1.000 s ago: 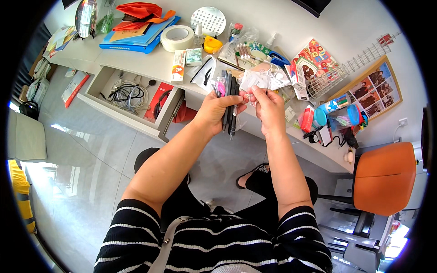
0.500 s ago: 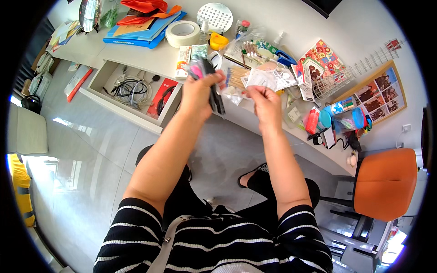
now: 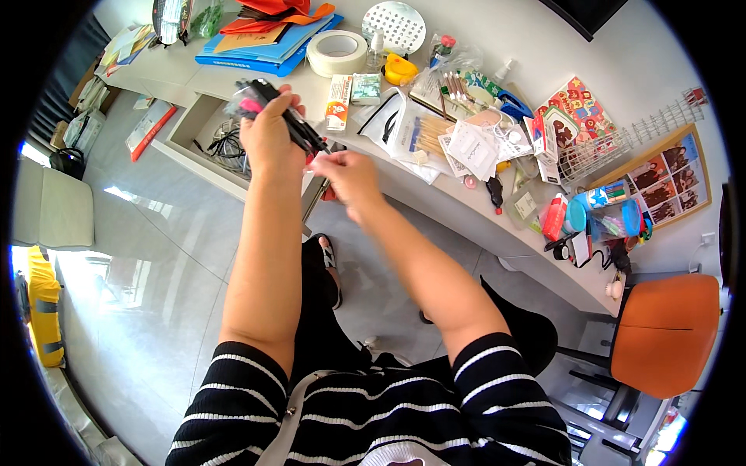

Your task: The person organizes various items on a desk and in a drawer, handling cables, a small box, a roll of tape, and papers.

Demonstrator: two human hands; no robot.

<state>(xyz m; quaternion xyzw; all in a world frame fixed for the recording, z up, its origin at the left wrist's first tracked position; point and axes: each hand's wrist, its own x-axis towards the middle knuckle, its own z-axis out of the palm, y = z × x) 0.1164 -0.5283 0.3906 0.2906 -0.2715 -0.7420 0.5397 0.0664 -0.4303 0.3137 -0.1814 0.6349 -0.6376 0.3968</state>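
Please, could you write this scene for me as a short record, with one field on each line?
Left hand: grips a bundle of black pens, something pink among them
Right hand: at the pens' lower ends; whether it pinches anything is unclear
Drawer: pulled open, cables inside
Desk: bears a blue folder, a white tape roll and many small items
Right side: orange chair

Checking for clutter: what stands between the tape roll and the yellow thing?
A clear bottle stands between the tape roll and yellow thing, in the head view.
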